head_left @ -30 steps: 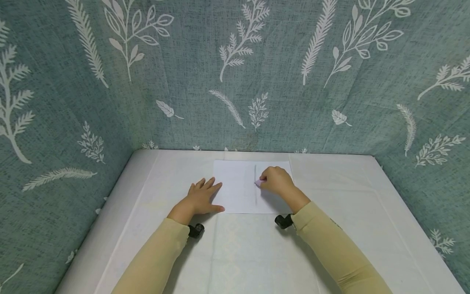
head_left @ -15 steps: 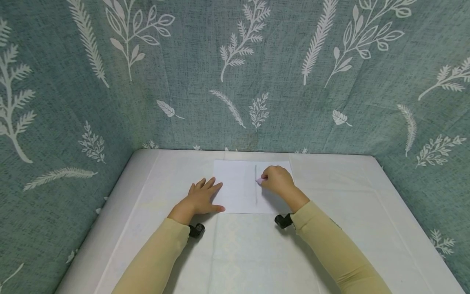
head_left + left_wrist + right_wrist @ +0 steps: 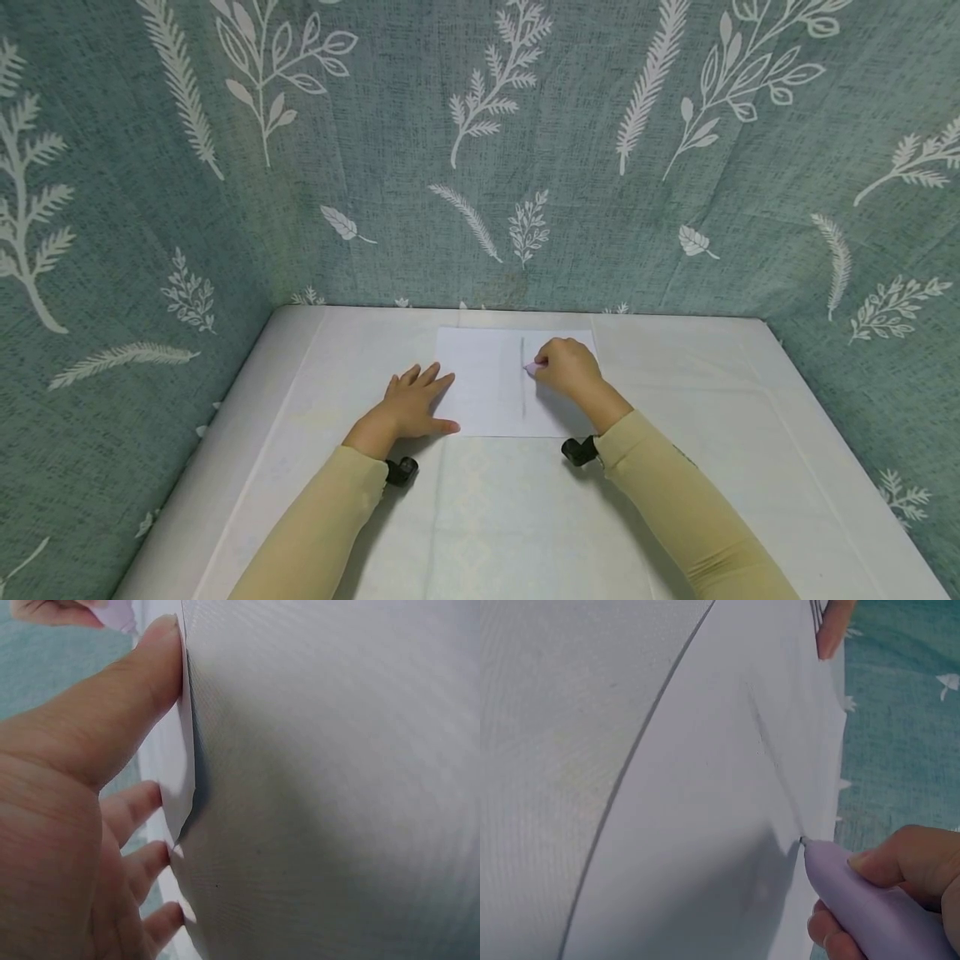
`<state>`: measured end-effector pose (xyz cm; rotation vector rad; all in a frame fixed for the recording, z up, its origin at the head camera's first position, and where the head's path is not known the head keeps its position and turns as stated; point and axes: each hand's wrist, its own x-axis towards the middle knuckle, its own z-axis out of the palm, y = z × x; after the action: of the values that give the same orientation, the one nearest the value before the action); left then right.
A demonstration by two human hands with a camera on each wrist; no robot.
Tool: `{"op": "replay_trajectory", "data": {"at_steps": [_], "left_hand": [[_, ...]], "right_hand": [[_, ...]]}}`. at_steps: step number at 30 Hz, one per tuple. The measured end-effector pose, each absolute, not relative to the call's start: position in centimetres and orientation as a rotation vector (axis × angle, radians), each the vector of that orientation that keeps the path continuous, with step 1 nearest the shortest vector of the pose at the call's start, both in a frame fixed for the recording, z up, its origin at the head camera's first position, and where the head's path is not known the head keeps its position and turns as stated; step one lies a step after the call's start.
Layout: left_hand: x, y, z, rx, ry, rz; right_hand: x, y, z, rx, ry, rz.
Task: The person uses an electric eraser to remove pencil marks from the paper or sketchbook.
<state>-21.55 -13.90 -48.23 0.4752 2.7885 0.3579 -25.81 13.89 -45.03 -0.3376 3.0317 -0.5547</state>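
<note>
A sheet of white paper (image 3: 483, 387) lies flat on the white-covered table, with a faint grey line (image 3: 522, 402) running from near its far edge toward its near edge. My right hand (image 3: 567, 368) pinches a thick lilac pen-shaped tool (image 3: 874, 904) with a small metal tip. In the right wrist view that tip meets the paper at the end of the visible line (image 3: 769, 746); whether it is a pen, glue or cutter, I cannot tell. Fingers spread, my left hand (image 3: 408, 408) rests at the paper's left edge, its thumb (image 3: 154, 667) on the sheet.
White cloth (image 3: 495, 517) covers the table around the paper. Behind and to both sides hangs a green curtain (image 3: 390, 108) with white leaf prints. A black wrist camera (image 3: 402, 472) sits at the left wrist and another camera (image 3: 578, 452) at the right.
Over the second, the right hand and the lilac tool have shifted slightly toward the paper's far edge, along the line. The left hand stays in place.
</note>
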Motion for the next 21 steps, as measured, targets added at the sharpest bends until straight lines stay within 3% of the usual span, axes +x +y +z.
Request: {"op": "replay_trajectory", "data": {"at_steps": [21], "left_hand": [[-21.65, -13.83, -48.34, 0.485, 2.785, 0.356]], "right_hand": [[-25.87, 14.01, -44.91, -0.334, 3.011, -0.587]]}}
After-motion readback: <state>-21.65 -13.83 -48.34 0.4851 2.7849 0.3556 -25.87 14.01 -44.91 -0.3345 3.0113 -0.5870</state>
